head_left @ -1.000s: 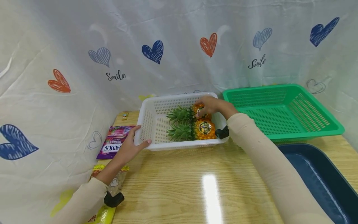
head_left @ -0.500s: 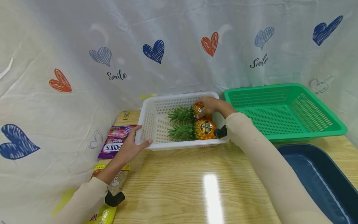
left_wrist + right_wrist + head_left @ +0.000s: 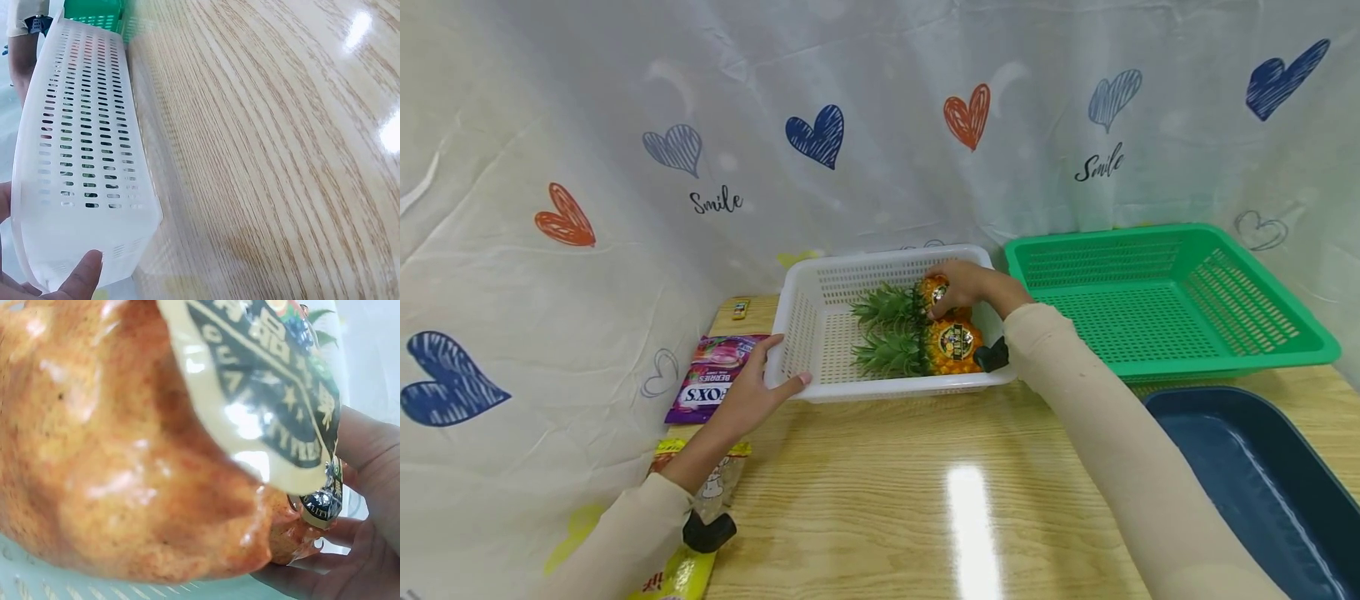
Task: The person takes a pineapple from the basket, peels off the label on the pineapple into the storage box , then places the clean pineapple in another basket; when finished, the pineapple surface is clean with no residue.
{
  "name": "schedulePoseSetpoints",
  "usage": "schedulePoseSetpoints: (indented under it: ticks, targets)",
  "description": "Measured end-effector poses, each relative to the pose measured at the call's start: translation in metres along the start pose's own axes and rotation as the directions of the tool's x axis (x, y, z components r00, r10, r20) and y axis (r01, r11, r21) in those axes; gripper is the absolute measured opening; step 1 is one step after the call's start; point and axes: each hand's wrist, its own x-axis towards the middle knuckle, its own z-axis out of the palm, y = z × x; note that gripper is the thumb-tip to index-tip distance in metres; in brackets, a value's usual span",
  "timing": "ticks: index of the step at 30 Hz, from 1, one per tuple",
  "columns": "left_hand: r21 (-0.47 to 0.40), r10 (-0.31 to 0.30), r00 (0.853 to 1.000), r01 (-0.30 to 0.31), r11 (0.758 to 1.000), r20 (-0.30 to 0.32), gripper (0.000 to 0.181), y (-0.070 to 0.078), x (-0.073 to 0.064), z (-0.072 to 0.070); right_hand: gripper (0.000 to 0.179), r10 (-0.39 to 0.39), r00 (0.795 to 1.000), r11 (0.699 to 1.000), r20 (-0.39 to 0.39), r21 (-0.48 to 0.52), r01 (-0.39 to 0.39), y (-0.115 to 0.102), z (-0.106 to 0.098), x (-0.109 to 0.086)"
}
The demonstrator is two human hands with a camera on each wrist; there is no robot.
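Head view: the white basket (image 3: 831,350) stands at the far edge of the desk (image 3: 850,500), left of the middle. Two pineapples lie side by side in its right end, crowns pointing left. The right hand (image 3: 962,285) reaches in and grips the far pineapple (image 3: 931,289), fingers bent over its body; the near pineapple (image 3: 951,343) lies in front of it, along the basket's near wall. The left hand (image 3: 754,392) holds the basket's near left corner, thumb at the near rim and fingers spread apart at the left rim. The green basket (image 3: 1127,325) is just beside the white one, toward the desk's far right corner, and the dark blue tray (image 3: 1247,475) lies nearer along the right edge. Down the left edge come a small yellow item (image 3: 741,309) near the far corner, then the purple packet (image 3: 715,367), then yellow packaging (image 3: 688,571) partly hidden under the left forearm. A hanging sheet (image 3: 880,58) with printed hearts is behind

Left wrist view: the slotted long wall of the white basket runs away from the camera, one digit against the outside near the corner and another at the rim. Part of the green basket shows at the far end

Right wrist view: the near pineapple and its label fill most of the frame; beyond, the right hand curls around the far pineapple, its fingertips partly hidden
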Motion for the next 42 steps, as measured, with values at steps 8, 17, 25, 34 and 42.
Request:
schedulePoseSetpoints:
  ticks: [8, 17, 25, 34, 42]
  targets:
    - [-0.002, 0.004, 1.000, -0.004, 1.000, 0.001, 0.094, -0.0010, 0.0003, 0.0007, 0.082, -0.018, 1.000, 1.000, 0.010, -0.011, 0.018, -0.0022, -0.0007, -0.0012]
    - [-0.001, -0.001, 1.000, 0.001, 1.000, -0.002, 0.093, -0.0018, 0.0008, 0.0006, 0.078, 0.003, 1.000, 1.000, 0.015, 0.017, -0.003, -0.0062, -0.0012, -0.0012]
    - [0.003, -0.002, 1.000, 0.002, 1.000, 0.002, 0.094, -0.0036, 0.0011, -0.0001, 0.076, 0.000, 1.000, 1.000, 0.008, 0.008, 0.000, -0.0058, -0.0006, 0.0006]
    - [0.000, 0.006, 1.000, -0.006, 1.000, 0.002, 0.094, -0.0032, 0.0022, -0.0005, 0.077, 0.031, 1.000, 1.000, 0.005, -0.003, -0.031, -0.0084, -0.0012, 0.0005]
    - [-0.006, 0.017, 1.000, -0.017, 1.000, 0.003, 0.093, -0.0064, 0.0047, 0.0003, 0.068, 0.020, 1.000, 1.000, -0.023, -0.009, -0.020, -0.0077, -0.0009, 0.0033]
